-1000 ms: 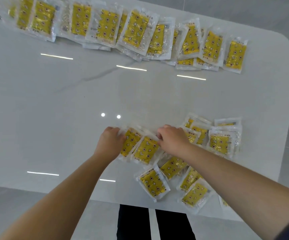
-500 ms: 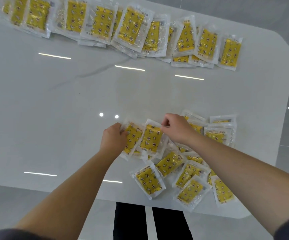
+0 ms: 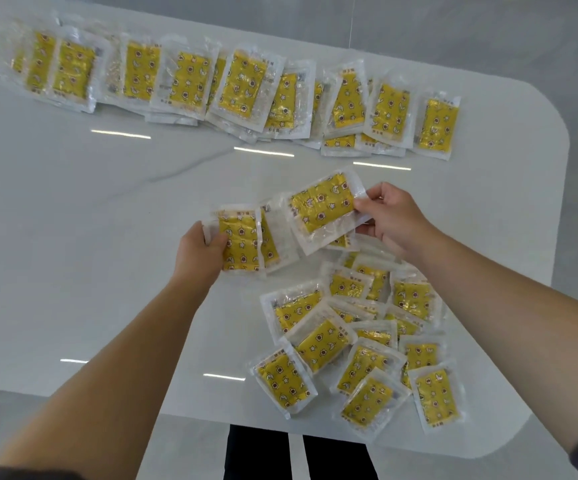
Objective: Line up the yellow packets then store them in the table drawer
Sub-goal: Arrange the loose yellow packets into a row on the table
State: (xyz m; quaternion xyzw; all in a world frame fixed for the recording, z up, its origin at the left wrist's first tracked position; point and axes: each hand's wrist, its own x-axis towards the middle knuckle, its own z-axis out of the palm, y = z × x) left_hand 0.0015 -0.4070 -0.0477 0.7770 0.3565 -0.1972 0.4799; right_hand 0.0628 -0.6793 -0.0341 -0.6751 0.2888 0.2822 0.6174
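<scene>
Progress: a long overlapping row of yellow packets (image 3: 239, 88) is already lying across the top of the frame, from upper left to upper right, so the lining-up is looking partly done.
Left to do: a loose pile (image 3: 360, 344) of unsorted packets is sitting in the lower right of the frame, overlapping at mixed angles; no drawer is showing anywhere, so by my judgement the storing is not yet begun.
Table: the white table (image 3: 90, 237) is carrying both groups, with bare surface between the row and the pile.
Left hand: the left hand (image 3: 199, 252), centre of the frame, is pinching a small fan of packets (image 3: 241, 242); the thumb is lying on the yellow face of the front packet, the other fingers are hidden behind.
Right hand: the right hand (image 3: 393, 216), right of centre, is pinching 1 tilted packet (image 3: 325, 206) by its clear right edge, between thumb and curled fingers.
Relation: the tilted packet is overlapping the right end of the fan, above the pile and below the row.
Step in hand: probably gathering packets for the row.
</scene>
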